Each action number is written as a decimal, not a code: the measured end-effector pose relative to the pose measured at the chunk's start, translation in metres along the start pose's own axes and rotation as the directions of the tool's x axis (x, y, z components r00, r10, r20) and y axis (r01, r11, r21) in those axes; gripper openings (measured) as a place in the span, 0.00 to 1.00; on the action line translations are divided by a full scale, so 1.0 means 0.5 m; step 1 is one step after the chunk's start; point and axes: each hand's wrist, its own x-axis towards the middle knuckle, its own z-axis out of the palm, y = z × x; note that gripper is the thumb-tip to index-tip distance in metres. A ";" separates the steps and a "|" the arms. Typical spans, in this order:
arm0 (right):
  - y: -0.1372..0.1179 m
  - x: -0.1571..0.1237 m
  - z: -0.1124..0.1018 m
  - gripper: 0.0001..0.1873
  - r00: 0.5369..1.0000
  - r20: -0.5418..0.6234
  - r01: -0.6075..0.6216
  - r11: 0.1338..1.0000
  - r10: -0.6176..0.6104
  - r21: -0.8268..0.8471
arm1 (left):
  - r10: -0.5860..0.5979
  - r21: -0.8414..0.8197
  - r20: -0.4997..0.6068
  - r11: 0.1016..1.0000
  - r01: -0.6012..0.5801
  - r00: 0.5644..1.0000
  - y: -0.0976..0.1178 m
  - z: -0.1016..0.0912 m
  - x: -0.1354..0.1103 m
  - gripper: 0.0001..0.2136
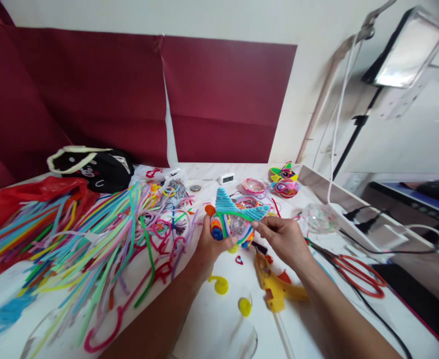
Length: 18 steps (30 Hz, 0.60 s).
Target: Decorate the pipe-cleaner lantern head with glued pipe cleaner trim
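Above the middle of the table is a pipe-cleaner craft (237, 224), a clear body edged with coloured pipe cleaners and topped by two light-blue pointed pieces. My left hand (209, 247) holds its left side, thumb across the front, near orange and dark-blue coils. At its right edge, my right hand (284, 237) pinches with thumb and fingers by the green and blue rim; whether a small piece is between the fingertips I cannot tell. A yellow glue gun (275, 286) lies below my right hand. Two yellow pipe-cleaner coils (245, 306) rest in front.
Loose pipe cleaners (110, 239) cover the left side, beside a red plastic bag (73, 187) and a black bag (95, 169). Orange-handled scissors (361, 276) lie at right, near a clear plastic bowl (320, 218) and cables. A finished-looking craft (284, 182) stands behind.
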 end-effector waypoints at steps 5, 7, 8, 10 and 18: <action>-0.004 -0.001 0.004 0.27 1.000 -0.016 -0.006 1.000 0.006 0.002 | 0.021 0.011 0.004 1.000 -0.022 1.000 -0.006 -0.003 0.002 0.31; -0.008 -0.002 0.006 0.28 1.000 -0.023 -0.010 1.000 0.010 0.008 | 0.029 -0.006 0.002 1.000 -0.029 1.000 -0.009 -0.004 0.003 0.33; -0.009 -0.002 0.007 0.28 1.000 -0.027 -0.012 1.000 0.013 0.011 | 0.027 -0.019 -0.002 0.999 -0.027 1.000 -0.010 -0.004 0.004 0.35; -0.011 -0.004 0.008 0.28 0.999 -0.034 -0.018 1.000 0.019 0.017 | 0.017 -0.038 -0.007 0.999 -0.017 1.000 -0.010 -0.006 0.004 0.38; -0.002 -0.002 0.018 0.27 0.997 -0.053 -0.051 0.998 0.053 0.038 | -0.017 -0.054 0.049 0.998 0.020 0.999 -0.005 -0.009 0.002 0.40</action>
